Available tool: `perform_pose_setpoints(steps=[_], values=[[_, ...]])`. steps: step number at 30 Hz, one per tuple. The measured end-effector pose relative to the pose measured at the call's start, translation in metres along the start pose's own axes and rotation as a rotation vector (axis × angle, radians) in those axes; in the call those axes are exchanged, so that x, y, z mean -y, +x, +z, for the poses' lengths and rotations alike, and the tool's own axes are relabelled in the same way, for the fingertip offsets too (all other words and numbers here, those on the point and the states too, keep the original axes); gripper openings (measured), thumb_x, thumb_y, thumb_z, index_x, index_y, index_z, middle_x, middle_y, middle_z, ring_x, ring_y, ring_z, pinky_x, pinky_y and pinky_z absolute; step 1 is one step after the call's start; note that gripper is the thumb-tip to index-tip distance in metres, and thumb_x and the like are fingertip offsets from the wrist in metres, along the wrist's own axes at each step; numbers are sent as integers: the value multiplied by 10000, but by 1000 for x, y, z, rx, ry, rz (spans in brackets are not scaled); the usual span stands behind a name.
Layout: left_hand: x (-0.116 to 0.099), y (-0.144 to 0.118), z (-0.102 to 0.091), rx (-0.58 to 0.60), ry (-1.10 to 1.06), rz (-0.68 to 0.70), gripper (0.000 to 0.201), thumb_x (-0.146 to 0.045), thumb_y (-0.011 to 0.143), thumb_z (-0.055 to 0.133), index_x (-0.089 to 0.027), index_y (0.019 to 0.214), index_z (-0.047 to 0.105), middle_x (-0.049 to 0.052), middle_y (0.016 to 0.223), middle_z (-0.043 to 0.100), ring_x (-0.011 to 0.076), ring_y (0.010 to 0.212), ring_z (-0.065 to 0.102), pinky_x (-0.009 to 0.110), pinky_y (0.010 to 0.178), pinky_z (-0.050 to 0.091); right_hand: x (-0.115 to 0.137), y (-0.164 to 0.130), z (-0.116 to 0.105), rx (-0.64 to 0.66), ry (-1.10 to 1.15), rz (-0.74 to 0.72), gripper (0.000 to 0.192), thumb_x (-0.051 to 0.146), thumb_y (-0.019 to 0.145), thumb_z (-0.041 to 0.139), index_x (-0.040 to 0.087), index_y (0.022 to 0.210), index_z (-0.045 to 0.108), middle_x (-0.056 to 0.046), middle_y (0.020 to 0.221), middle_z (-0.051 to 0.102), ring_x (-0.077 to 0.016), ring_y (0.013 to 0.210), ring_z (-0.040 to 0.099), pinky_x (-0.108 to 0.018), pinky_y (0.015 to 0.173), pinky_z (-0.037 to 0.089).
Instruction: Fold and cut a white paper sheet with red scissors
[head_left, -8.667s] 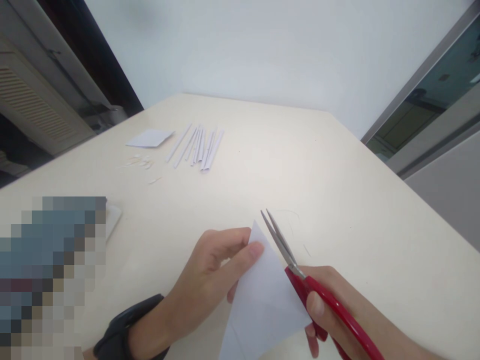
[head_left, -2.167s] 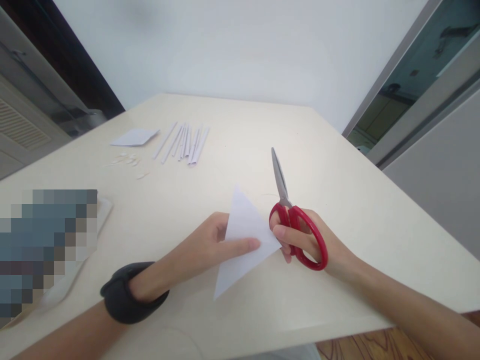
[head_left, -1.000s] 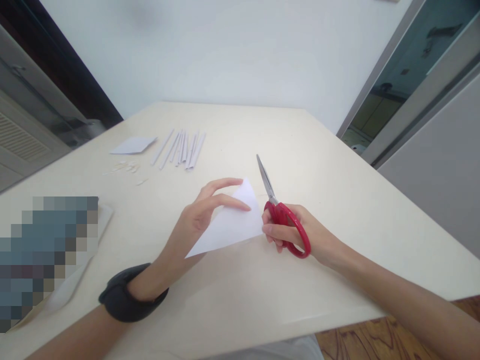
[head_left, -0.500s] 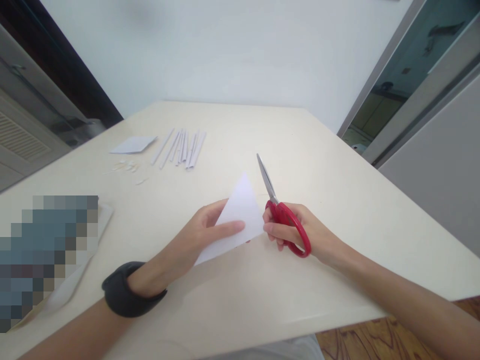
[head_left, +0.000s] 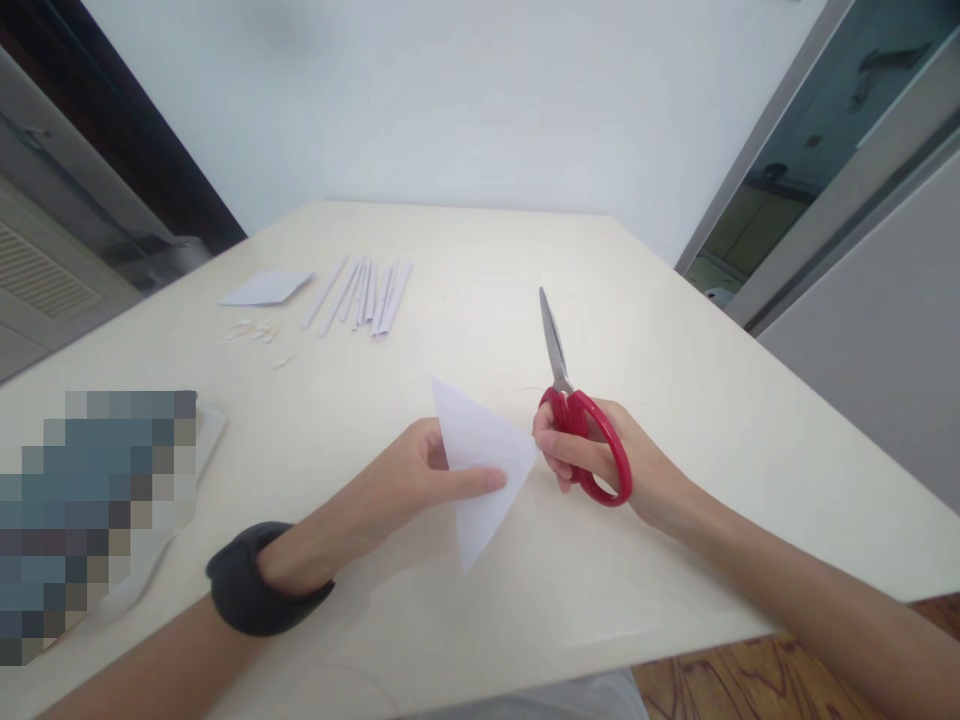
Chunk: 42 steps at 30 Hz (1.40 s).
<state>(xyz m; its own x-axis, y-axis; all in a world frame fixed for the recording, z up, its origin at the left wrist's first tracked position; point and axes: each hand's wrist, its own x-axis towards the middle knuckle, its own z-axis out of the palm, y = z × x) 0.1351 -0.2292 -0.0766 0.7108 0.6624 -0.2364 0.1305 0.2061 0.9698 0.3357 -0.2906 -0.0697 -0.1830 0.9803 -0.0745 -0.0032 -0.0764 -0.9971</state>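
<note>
Holding a white paper triangle [head_left: 480, 432] in the air above the near part of the table [head_left: 675, 350], between both hands. Gripping it with the left hand [head_left: 420, 480], pressing the thumb flat across its upper face and tucking the other fingers behind, probably to stiffen so thin a sheet. Touching its right corner with the fingertips of the right hand [head_left: 592, 457], seemingly pinching there for steadiness, though hiding the exact contact. Also gripping red-handled scissors [head_left: 562, 385] in that same hand, carrying the handles around the fingers and pointing the closed blades up and away from the paper, perhaps sparing the fingertips for the sheet without setting the tool down. Wearing a dark band [head_left: 240, 588] on the left wrist, well apart from the paper. Looking farther out, finding slim white paper strips [head_left: 367, 292] lying side by side beyond the hands, likely grouped to avoid mixing with the small pale scraps [head_left: 260, 329] scattered to their left. Seeing also a folded white sheet [head_left: 268, 288] left of the strips, perhaps resting there to leave the hands room. Meeting a pixelated item [head_left: 97, 500] at the left, too masked for naming.
</note>
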Motion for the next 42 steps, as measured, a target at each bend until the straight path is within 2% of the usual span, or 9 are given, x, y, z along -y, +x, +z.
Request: perform_pose_setpoints(steps=[4,9,14,18,23,29,33,38,42], values=[[-2,-1,3,12,21,2,274,-217,684,762,-202,952,706,41,966,757,268,948,677,383,839,527,4,-1,0,-37,-24,-16,111,236,807,596,188,725,539,39,642,521,-104,537,511,-234,521,427],[-5,-2,8,56,-17,-20,314,-190,704,739,-222,1011,680,35,972,750,231,884,690,380,837,519,3,-1,-1,-79,-56,-19,126,259,819,587,192,729,531,40,623,509,-113,538,514,-241,515,394],[-1,0,8,113,-4,-50,284,-165,691,742,-205,968,692,8,799,739,171,697,664,265,598,531,1,-1,-2,-98,-55,-49,125,241,835,570,196,729,519,42,631,499,-113,549,517,-241,518,383],[4,3,2,178,28,-77,186,-169,706,732,-180,891,714,8,740,724,146,623,643,259,595,532,1,0,-2,-113,-56,-64,131,243,838,569,192,728,520,42,621,492,-115,554,509,-238,515,393],[6,5,-4,264,66,-95,128,-207,748,706,-186,874,714,14,792,726,149,668,642,273,660,522,1,0,-2,-123,-53,-75,112,225,846,558,194,745,519,44,624,494,-112,553,506,-238,518,396],[-1,5,0,288,54,-73,225,-126,716,709,-191,930,687,17,895,724,202,868,652,340,821,498,-1,0,-3,-132,-54,-90,96,179,849,540,197,756,525,45,640,493,-111,558,506,-242,521,403],[-1,6,1,282,70,-70,211,-107,697,710,-179,892,672,15,886,713,211,889,649,351,826,501,-1,1,-3,-144,-62,-112,104,160,851,528,191,752,526,46,641,492,-102,553,498,-234,514,391],[3,5,1,236,97,-73,310,-74,683,702,-191,965,652,26,988,701,211,968,631,356,874,482,-1,1,-4,-147,-66,-119,110,157,848,529,188,743,520,43,652,495,-98,551,489,-229,506,386],[2,5,2,273,120,-87,283,-97,691,699,-185,955,648,24,978,685,199,929,631,342,841,489,-3,2,-4,-147,-66,-121,112,169,852,527,190,743,518,41,643,493,-107,559,490,-234,510,391]])
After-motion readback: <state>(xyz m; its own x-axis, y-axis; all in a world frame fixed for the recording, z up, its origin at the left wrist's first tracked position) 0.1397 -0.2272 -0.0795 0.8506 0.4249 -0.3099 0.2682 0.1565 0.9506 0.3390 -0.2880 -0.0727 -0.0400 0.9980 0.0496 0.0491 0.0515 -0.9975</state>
